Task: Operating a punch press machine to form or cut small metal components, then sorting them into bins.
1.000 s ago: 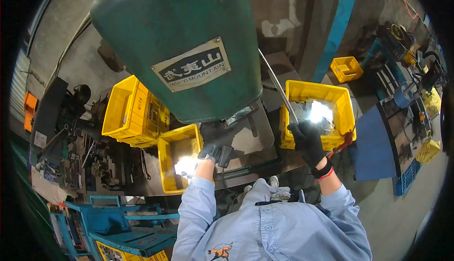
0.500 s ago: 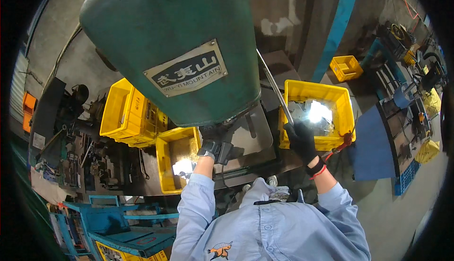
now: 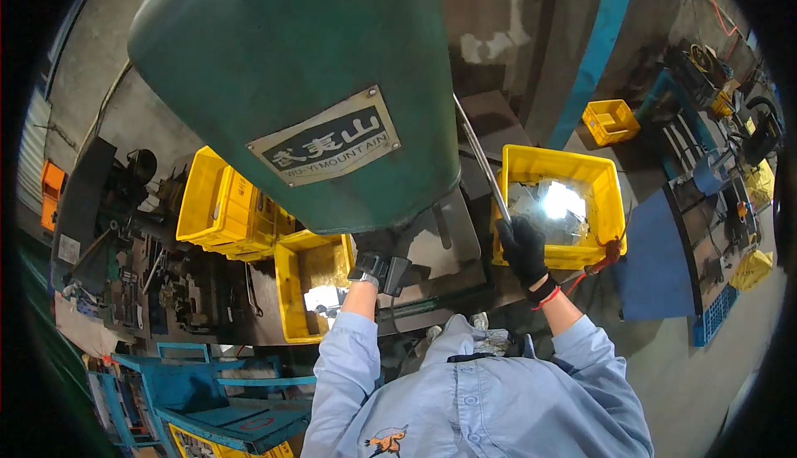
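Observation:
A large green machine head (image 3: 332, 68) with a metal nameplate fills the upper middle. My right hand (image 3: 523, 250), in a black glove, is wrapped round the lower end of a long metal lever (image 3: 480, 155) that rises beside the machine. My left hand (image 3: 378, 240), also in a black glove, reaches under the machine head above the metal worktable (image 3: 415, 250). The machine head and shadow hide its fingers. A yellow bin (image 3: 558, 159) with shiny metal pieces (image 3: 564, 205) stands just beyond my right hand. Left of my left wrist, another yellow bin (image 3: 314, 246) holds bright metal pieces (image 3: 325, 298).
Stacked yellow bins (image 3: 220, 209) stand at left, beside a bench cluttered with tools (image 3: 158, 284). A blue metal stand (image 3: 237, 416) is at lower left. On the right are a small yellow bin (image 3: 610, 122), a blue-sided workbench (image 3: 660, 250) and a blue post (image 3: 598, 51).
My right hand and the lever's lower end have shifted slightly down and left. The view has tilted a little. My left hand stays under the machine head.

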A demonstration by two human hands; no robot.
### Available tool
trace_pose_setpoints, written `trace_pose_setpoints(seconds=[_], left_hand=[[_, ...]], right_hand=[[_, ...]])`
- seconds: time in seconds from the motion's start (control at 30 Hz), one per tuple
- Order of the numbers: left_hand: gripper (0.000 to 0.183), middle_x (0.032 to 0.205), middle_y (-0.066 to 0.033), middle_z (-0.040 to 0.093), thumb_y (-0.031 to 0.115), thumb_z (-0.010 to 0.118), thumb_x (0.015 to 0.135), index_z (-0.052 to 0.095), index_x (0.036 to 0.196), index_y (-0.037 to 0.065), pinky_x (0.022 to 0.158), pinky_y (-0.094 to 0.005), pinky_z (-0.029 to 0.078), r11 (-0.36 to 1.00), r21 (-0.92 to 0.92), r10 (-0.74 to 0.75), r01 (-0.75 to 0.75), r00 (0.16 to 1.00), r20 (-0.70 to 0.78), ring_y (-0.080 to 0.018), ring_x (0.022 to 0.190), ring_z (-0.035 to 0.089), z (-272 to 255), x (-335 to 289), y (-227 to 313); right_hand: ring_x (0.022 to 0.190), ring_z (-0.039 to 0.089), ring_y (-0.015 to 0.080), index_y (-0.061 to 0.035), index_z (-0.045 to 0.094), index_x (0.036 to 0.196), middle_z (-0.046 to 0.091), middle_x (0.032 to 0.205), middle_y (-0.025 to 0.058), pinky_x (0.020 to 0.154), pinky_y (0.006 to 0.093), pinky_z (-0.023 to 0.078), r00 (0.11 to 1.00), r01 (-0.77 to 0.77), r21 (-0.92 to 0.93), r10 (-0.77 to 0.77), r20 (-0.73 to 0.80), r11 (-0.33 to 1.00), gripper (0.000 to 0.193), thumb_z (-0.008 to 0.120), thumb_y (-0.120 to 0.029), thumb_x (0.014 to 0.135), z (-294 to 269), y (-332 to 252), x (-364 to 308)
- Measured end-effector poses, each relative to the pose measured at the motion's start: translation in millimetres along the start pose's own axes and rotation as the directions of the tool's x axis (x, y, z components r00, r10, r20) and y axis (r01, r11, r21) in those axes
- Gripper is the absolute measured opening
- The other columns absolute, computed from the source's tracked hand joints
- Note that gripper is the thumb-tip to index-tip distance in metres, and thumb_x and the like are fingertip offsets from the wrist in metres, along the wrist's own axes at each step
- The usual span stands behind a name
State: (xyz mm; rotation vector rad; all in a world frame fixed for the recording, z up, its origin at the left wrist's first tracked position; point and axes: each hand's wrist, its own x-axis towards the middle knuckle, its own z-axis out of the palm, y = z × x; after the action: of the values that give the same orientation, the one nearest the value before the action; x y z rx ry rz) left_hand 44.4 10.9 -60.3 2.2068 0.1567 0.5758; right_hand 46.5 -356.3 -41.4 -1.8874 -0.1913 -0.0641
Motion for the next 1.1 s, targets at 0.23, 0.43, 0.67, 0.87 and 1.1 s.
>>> trace_pose_setpoints(seconds=[0.23,0.43,0.67,0.87,1.1], left_hand=[[0.054,0.120,-0.0187,0.078,0.053,0.082,0.093,0.077,0.124,0.009,0.092,-0.0509,0.059,0.972,0.224,0.067,-0.068,0.998,0.010,-0.0387,0.108,0.075,-1,1,-3],[0.055,0.118,-0.0191,0.079,0.055,0.082,0.092,0.078,0.121,0.009,0.090,-0.0516,0.059,0.953,0.289,0.089,-0.090,0.996,0.017,-0.0395,0.105,0.075,-1,3,-2],[0.056,0.115,-0.0197,0.080,0.057,0.081,0.091,0.078,0.118,0.009,0.088,-0.0525,0.059,0.930,0.351,0.104,-0.105,0.994,0.020,-0.0405,0.102,0.076,-3,-1,-4],[0.057,0.112,-0.0202,0.080,0.059,0.081,0.090,0.079,0.116,0.008,0.086,-0.0532,0.060,0.914,0.385,0.127,-0.129,0.991,0.029,-0.0413,0.100,0.077,-1,3,2],[0.058,0.109,-0.0208,0.081,0.061,0.081,0.089,0.080,0.113,0.008,0.084,-0.0540,0.060,0.877,0.454,0.165,-0.157,0.986,0.023,-0.0423,0.096,0.077,-5,6,6]], right_hand=[[0.060,0.059,0.0109,-0.0075,0.072,0.097,0.060,0.071,0.0021,0.057,0.0337,0.047,0.990,0.053,0.229,-0.022,-0.137,0.972,0.018,0.077,-0.021,0.107,18,12,11],[0.057,0.058,0.0074,-0.0081,0.073,0.102,0.063,0.071,-0.0011,0.054,0.0313,0.047,0.994,0.026,0.240,0.001,-0.111,0.970,0.018,0.075,-0.025,0.109,22,29,16],[0.084,0.066,0.0110,-0.0080,0.077,0.115,0.072,0.098,-0.0005,0.076,0.0297,0.055,0.990,-0.141,0.212,0.143,0.005,0.967,0.024,0.068,-0.030,0.112,20,28,17],[0.088,0.068,0.0110,-0.0085,0.078,0.117,0.074,0.101,-0.0011,0.078,0.0286,0.056,0.986,-0.165,0.218,0.159,0.044,0.962,0.029,0.065,-0.034,0.113,17,35,18],[0.092,0.068,0.0096,-0.0049,0.078,0.122,0.075,0.105,-0.0001,0.078,0.0280,0.056,0.991,-0.137,0.361,0.124,0.058,0.923,0.029,0.063,-0.029,0.115,11,33,9]])
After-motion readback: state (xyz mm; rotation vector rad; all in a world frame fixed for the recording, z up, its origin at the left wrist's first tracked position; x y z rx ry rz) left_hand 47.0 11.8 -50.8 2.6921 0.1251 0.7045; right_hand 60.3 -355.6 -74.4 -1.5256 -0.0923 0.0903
